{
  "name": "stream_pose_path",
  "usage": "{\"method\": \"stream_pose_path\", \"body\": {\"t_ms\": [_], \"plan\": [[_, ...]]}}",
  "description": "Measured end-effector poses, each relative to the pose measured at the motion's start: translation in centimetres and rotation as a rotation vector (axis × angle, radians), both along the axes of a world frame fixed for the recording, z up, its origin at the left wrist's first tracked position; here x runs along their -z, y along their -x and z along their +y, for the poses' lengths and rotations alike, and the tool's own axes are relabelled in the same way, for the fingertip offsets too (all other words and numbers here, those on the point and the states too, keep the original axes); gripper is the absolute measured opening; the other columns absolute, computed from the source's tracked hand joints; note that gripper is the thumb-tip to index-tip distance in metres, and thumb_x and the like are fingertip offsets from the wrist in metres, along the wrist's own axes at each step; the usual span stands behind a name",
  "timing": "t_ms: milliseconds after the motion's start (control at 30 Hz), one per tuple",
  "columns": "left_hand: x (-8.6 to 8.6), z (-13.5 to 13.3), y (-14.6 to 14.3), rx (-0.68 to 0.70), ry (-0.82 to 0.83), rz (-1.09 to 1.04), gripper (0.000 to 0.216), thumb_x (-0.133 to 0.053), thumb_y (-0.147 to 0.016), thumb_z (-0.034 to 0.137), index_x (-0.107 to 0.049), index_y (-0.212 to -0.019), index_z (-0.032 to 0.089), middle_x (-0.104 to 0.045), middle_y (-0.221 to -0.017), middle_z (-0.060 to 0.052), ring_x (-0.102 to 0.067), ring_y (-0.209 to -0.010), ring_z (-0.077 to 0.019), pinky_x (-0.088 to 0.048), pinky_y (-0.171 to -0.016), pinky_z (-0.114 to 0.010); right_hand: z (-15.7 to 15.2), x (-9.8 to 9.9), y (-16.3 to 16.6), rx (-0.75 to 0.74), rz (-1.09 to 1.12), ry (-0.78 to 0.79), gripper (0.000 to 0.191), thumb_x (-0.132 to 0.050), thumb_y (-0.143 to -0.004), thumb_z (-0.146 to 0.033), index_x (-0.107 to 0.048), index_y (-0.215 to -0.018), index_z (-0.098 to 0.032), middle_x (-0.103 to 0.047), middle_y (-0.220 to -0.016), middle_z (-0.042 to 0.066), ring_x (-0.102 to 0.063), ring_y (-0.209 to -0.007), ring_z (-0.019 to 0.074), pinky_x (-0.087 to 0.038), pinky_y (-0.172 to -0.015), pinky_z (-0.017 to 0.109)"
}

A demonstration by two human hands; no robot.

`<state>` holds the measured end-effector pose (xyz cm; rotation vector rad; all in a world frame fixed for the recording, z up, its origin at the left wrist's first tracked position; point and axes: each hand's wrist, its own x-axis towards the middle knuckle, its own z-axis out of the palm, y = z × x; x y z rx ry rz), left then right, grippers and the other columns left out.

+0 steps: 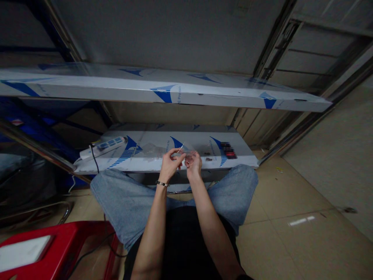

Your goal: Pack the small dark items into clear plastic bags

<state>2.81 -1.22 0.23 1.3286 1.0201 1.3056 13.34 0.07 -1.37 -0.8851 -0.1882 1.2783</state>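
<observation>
A seated person looks down at their own lap. Nearest are a black top and two bare forearms reaching forward over knees in light blue jeans [125,202]. At the lower left, a red plastic stool [62,249] carrying a pale panel is cut off by the picture's edge.

The left hand [169,163], with a dark beaded bracelet [162,183] on its wrist, and the right hand [194,164] almost touch. They are held just above the front edge of a low metal shelf wrapped in white film with blue marks [244,157].

The left fingers are pressed together, pinching a thin pale see-through strip [181,147]. The strip lies between the two hands, and its long axis slants up and to the right from the left fingertips, towards the right hand. Both hands are about equally near it.

The right fingers curl inward beside the strip. Their tips are hidden, so it cannot be told whether they grip it too. The strip is too small and faint to say what it is.

On the shelf beyond, a crumpled clear plastic bag [150,149] lies just left of the hands. A white power strip with blue switches [103,146] and a black cord sits further left. A few small dark bits [208,158] lie to the right, near a blurred-out patch.

Farthest back, a second film-wrapped shelf [175,91] spans the view above.
</observation>
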Motion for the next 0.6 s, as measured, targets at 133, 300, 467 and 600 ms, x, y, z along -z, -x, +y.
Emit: {"method": "stream_pose_path", "body": {"t_ms": [133,300,467,600], "plan": [[0.3,-0.1,-0.2,0.025,-0.049,0.058,0.040,-0.075,-0.081,0.044,-0.069,-0.106,0.013,-0.060,-0.054,0.004,-0.051,-0.042,-0.0089,-0.042,-0.045,-0.020,0.0,0.2,0.1,0.040,0.070,0.029,0.023,-0.039,-0.096,-0.033,-0.049,-0.080,-0.021,-0.057,-0.058,-0.004,-0.041,-0.037,0.0074,-0.020,-0.034,0.019],[-0.4,-0.5,-0.2,0.031,-0.073,0.120,0.033,-0.074,-0.080,0.038,-0.074,-0.101,0.013,-0.066,-0.063,-0.001,-0.056,-0.048,-0.0109,-0.043,-0.047,-0.021,0.1,0.7,0.0,0.085,0.068,0.025,0.027,-0.039,-0.098,-0.039,-0.046,-0.078,-0.022,-0.051,-0.055,-0.007,-0.039,-0.037,0.0077,-0.020,-0.034,0.020],[-0.9,-0.7,-0.6,0.003,-0.118,0.170,0.016,-0.073,-0.080,0.031,-0.074,-0.079,0.015,-0.069,-0.068,-0.004,-0.059,-0.055,-0.0130,-0.044,-0.050,-0.021,0.2,1.0,0.0,0.056,0.134,0.031,0.031,-0.035,-0.101,-0.038,-0.043,-0.074,-0.023,-0.046,-0.051,-0.007,-0.036,-0.035,0.0076,-0.023,-0.033,0.018],[-1.1,-0.9,-0.9,0.075,-0.083,0.136,0.012,-0.073,-0.079,0.029,-0.071,-0.078,0.017,-0.070,-0.067,-0.004,-0.064,-0.059,-0.0159,-0.050,-0.056,-0.023,0.3,1.5,0.2,-0.007,0.113,0.082,0.034,-0.041,-0.101,-0.042,-0.040,-0.072,-0.023,-0.040,-0.047,-0.009,-0.028,-0.032,0.0065,-0.022,-0.031,0.017]]}}
